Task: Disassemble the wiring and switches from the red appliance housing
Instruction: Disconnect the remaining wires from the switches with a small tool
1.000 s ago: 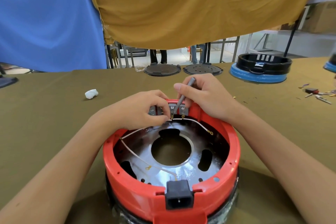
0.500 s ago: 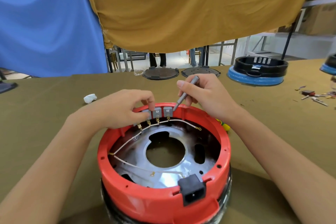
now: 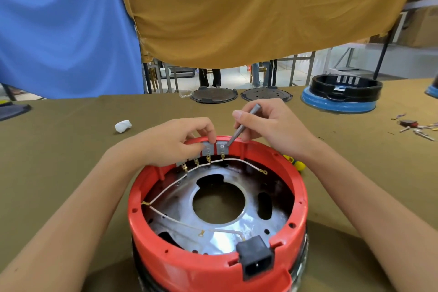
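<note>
A round red appliance housing stands open side up before me, a shiny metal plate with a big centre hole inside it. Grey switches sit in a row on the far inner wall, brass terminals below them joined by white wires. My left hand pinches the switches at the rim. My right hand grips a thin grey metal tool, its tip against the rightmost switch. A black power socket sits in the near wall.
The table has an olive cloth. On it lie a white wad, two dark round plates, a black-and-blue housing, loose small parts at the right, and yellow knobs beside the red housing. Blue and mustard cloths hang behind.
The housing has turned, carrying the black socket from the front middle to the front right. My left hand shifted on the switches, exposing more terminals. The tool stays at the rightmost switch.
</note>
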The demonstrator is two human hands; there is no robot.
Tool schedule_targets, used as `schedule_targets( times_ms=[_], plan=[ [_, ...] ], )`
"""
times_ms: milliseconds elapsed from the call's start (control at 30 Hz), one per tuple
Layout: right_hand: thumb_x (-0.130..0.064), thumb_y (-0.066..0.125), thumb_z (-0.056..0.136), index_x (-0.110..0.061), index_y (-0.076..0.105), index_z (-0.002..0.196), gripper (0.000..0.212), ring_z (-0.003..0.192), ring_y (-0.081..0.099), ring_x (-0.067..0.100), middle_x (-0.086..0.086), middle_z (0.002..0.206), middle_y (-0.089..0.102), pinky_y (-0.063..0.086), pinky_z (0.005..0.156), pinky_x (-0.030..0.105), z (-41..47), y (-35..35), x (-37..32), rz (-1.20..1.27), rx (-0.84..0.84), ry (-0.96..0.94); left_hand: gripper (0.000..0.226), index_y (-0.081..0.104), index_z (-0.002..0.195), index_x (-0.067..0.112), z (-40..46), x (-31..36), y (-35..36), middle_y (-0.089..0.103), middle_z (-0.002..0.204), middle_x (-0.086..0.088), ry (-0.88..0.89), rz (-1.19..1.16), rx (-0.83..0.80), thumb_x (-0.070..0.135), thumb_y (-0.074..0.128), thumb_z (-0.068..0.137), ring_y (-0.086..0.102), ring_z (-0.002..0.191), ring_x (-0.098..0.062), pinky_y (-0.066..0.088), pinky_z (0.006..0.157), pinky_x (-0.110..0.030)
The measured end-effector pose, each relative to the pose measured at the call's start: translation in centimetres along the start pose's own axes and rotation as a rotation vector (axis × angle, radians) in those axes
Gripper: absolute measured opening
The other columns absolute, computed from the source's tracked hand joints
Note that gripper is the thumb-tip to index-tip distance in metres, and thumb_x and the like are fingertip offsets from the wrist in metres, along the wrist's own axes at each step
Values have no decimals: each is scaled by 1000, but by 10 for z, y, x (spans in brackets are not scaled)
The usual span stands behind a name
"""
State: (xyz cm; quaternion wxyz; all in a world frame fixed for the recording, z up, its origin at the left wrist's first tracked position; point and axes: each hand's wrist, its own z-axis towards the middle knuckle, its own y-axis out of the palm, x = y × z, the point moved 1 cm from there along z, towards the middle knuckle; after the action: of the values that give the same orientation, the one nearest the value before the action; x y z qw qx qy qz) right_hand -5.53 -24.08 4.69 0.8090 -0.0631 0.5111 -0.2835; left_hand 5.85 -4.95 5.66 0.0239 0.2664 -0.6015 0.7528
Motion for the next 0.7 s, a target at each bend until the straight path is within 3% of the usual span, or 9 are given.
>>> schedule_targets(
  times_ms=[167, 233, 333, 700],
  plan=[
    [-27, 64, 98, -6, 70, 81, 28, 59, 64, 10, 6, 62, 69, 48, 62, 18, -4, 7, -2, -130, -14, -61, 19, 63, 92, 37, 3, 3, 6, 56, 105, 11, 46, 111, 12, 18, 63, 88, 56, 98, -9, 45, 94, -36],
    [-28, 64, 97, -8, 71, 80, 27, 63, 66, 16, 3, 62, 69, 51, 68, 27, -4, 6, -3, -188, -3, -89, 12, 69, 90, 37, 4, 4, 8, 54, 118, 15, 58, 122, -5, 26, 67, 87, 54, 109, -2, 41, 101, -30],
    [-30, 66, 95, -13, 72, 79, 24, 66, 65, 19, -1, 63, 69, 50, 72, 34, -5, 7, -5, -263, -27, -114, 6, 75, 91, 35, 8, 2, 11, 55, 119, 16, 71, 200, -8, 35, 72, 86, 54, 108, -2, 41, 100, -30],
    [-30, 68, 94, -12, 73, 80, 23, 67, 65, 21, 1, 64, 70, 51, 72, 36, -2, 8, -7, -283, -75, -88, 4, 74, 88, 34, 9, 2, 12, 52, 115, 14, 72, 186, -40, 34, 70, 89, 54, 102, -3, 39, 93, -23]
  ],
)
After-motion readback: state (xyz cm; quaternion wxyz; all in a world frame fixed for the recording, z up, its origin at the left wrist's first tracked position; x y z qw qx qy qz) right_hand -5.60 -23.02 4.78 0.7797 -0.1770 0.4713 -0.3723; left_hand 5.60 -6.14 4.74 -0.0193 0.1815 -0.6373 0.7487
